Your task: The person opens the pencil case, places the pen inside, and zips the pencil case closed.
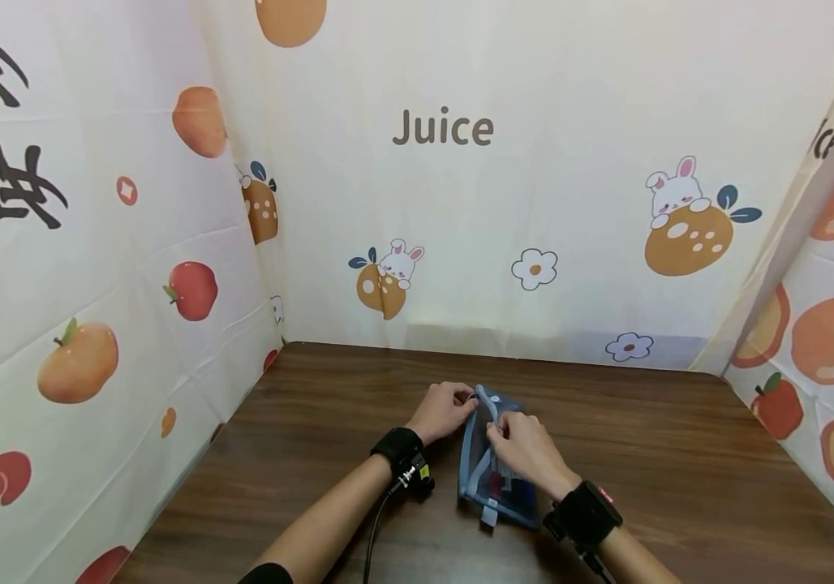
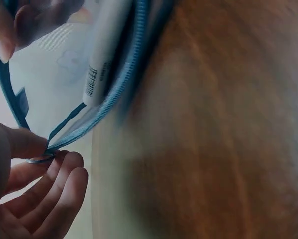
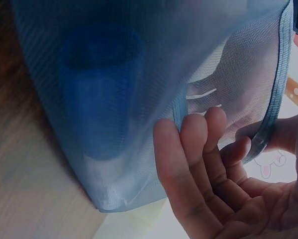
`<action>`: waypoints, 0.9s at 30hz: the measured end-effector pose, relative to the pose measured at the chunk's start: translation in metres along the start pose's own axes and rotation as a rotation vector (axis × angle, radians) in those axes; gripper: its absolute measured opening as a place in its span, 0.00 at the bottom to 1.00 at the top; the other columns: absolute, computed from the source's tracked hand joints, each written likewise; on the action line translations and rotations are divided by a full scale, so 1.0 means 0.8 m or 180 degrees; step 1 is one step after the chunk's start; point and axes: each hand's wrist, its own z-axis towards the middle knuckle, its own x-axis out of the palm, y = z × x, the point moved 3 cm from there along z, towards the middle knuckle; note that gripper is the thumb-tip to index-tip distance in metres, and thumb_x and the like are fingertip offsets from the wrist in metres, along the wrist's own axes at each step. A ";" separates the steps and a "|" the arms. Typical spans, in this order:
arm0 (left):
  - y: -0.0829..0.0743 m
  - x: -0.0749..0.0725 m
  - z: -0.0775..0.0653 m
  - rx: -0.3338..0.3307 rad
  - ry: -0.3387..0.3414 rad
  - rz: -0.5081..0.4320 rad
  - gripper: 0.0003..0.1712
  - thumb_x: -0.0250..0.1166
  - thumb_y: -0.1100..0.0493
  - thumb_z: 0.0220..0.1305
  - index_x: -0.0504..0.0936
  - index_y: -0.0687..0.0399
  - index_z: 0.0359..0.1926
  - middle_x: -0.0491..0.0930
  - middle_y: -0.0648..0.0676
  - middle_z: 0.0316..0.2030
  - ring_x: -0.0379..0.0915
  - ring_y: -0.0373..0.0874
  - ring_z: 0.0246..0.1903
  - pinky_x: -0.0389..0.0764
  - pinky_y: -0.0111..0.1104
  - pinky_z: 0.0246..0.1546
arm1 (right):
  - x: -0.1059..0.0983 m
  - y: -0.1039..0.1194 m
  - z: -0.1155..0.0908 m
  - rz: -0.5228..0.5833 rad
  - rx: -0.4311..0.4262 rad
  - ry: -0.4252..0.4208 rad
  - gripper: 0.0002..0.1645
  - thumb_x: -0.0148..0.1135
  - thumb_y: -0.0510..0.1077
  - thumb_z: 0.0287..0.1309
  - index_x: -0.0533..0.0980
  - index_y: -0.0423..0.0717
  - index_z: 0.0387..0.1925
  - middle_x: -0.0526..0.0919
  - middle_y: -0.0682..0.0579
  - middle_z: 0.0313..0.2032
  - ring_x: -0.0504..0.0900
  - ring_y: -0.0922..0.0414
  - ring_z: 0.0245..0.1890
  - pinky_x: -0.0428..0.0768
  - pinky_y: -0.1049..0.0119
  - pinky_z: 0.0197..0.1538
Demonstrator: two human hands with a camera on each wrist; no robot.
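Note:
A blue mesh zipper pouch [image 1: 515, 507] lies lengthwise on the table, its zipped mouth spread apart. My left hand [image 1: 444, 411] pinches the far end of the zipper between thumb and fingertips. With thumb and index finger my right hand [image 1: 526, 446] grips the right-hand edge of the mouth; its other fingers [image 3: 171, 154] extend along the mesh. Inside, a white stick with a barcode [image 2: 96, 72] shows in the left wrist view. Through the mesh in the right wrist view a blurred blue cylinder [image 3: 101, 94] is visible.
The brown wooden table [image 1: 300, 422] is enclosed by a fruit-printed curtain [image 1: 461, 211] at the back and both sides. A pull tab [image 1: 489, 515] sticks out at the pouch's near end. A black cable [image 1: 376, 527] runs from the left wrist camera.

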 end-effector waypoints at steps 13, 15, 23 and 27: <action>-0.002 -0.005 0.000 -0.0073 -0.0074 0.0265 0.15 0.62 0.56 0.80 0.91 0.58 0.55 0.84 0.43 0.22 0.78 0.32 0.18 0.76 0.26 0.24 | -0.017 -0.013 0.052 -0.0474 -0.0193 0.0001 0.22 0.54 0.52 0.83 0.79 0.36 0.55 0.81 0.39 0.48 0.82 0.43 0.46 0.81 0.48 0.48; -0.003 -0.006 0.000 -0.0066 -0.0065 0.0319 0.15 0.62 0.56 0.80 0.91 0.57 0.55 0.84 0.43 0.21 0.78 0.32 0.17 0.76 0.26 0.24 | -0.016 -0.017 0.067 -0.0471 -0.0252 0.0241 0.25 0.51 0.50 0.84 0.78 0.31 0.62 0.81 0.33 0.57 0.81 0.38 0.56 0.79 0.41 0.58; 0.001 -0.006 0.001 -0.0026 -0.0111 0.0436 0.13 0.62 0.58 0.80 0.93 0.56 0.51 0.83 0.41 0.20 0.76 0.31 0.17 0.77 0.26 0.27 | 0.004 -0.032 0.109 0.0075 -0.0102 0.0896 0.26 0.47 0.45 0.84 0.76 0.26 0.63 0.82 0.31 0.58 0.83 0.42 0.54 0.79 0.45 0.58; 0.000 -0.007 -0.001 -0.0023 -0.0116 0.0510 0.12 0.63 0.59 0.79 0.93 0.56 0.50 0.83 0.42 0.21 0.76 0.31 0.19 0.78 0.27 0.31 | 0.014 -0.038 0.117 0.0309 -0.0120 0.0905 0.22 0.50 0.43 0.83 0.78 0.27 0.60 0.84 0.33 0.55 0.83 0.44 0.52 0.79 0.49 0.55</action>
